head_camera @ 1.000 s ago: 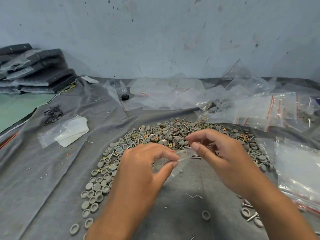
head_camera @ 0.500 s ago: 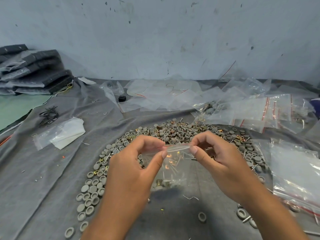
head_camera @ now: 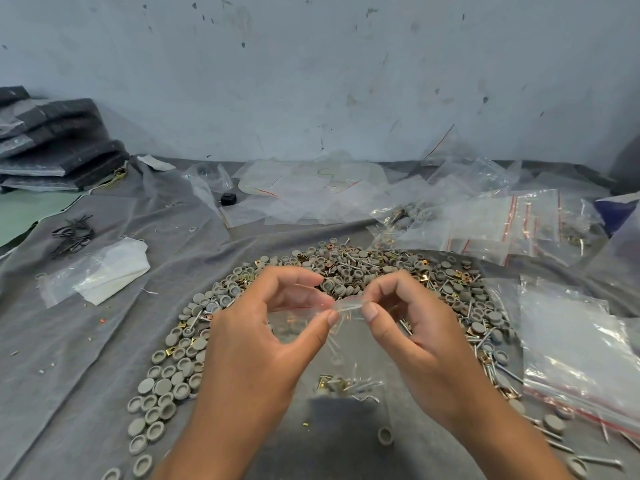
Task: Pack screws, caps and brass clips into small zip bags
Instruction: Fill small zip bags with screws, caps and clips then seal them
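Grey cloth [head_camera: 86, 341], both hands pinching zip bag [head_camera: 346, 341]

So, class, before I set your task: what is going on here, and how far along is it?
A person is packing small hardware. Both hands hold one small clear zip bag above the grey cloth: the left hand and the right hand each pinch its top edge. Brass clips and screws already sit at the bag's bottom. A heap of grey caps, clips and screws lies behind it, and more zip bags lie to the right.
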`<state>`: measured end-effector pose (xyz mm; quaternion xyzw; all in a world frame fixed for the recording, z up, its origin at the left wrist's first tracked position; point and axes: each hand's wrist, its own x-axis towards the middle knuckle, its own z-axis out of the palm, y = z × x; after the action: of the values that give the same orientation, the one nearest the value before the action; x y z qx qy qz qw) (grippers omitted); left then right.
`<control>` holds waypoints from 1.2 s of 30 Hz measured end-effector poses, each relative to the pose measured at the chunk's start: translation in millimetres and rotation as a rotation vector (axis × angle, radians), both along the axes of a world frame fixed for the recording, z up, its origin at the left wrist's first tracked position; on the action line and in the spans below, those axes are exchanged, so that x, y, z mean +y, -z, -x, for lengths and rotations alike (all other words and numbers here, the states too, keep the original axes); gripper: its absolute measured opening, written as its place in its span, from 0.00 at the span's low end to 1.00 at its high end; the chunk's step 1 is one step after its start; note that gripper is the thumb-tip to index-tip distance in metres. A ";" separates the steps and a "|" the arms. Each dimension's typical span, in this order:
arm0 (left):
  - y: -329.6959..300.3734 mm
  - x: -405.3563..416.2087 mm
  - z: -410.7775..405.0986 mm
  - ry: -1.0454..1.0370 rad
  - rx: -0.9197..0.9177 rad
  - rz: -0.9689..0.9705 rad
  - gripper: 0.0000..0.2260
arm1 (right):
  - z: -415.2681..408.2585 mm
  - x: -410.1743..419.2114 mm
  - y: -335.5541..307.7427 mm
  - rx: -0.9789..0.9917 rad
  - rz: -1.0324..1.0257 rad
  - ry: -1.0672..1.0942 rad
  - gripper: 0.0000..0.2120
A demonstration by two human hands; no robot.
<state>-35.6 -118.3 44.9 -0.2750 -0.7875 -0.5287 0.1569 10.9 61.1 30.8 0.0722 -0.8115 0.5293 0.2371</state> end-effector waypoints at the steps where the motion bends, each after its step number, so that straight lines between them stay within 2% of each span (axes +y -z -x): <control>1: 0.8 1.2 0.3 0.001 0.007 0.011 0.13 | 0.1 0.8 1.3 -0.007 0.006 0.002 0.07; 7: 2.8 8.6 0.0 0.018 0.001 0.055 0.15 | 0.2 5.7 8.0 -0.044 -0.103 0.039 0.02; 12: 4.7 13.3 -0.5 0.001 -0.010 0.075 0.16 | -1.1 7.0 10.0 -0.032 -0.125 0.042 0.07; 15: 3.6 16.1 -1.8 0.005 -0.017 0.088 0.15 | -1.5 6.9 12.2 -0.030 -0.131 0.054 0.05; 20: 8.8 19.2 -1.0 0.029 -0.067 0.045 0.18 | -1.3 5.9 13.3 -0.047 -0.091 0.048 0.06; 30: 7.3 19.0 1.7 0.044 -0.104 -0.038 0.17 | -0.3 5.6 13.4 -0.040 -0.085 0.067 0.04; 36: 9.0 16.7 1.8 0.036 -0.085 0.002 0.17 | -2.1 5.4 13.4 -0.061 -0.039 0.071 0.07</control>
<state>-37.4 -101.7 35.9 -0.2664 -0.7891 -0.5417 0.1135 13.0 66.5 17.3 0.0320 -0.8305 0.5066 0.2294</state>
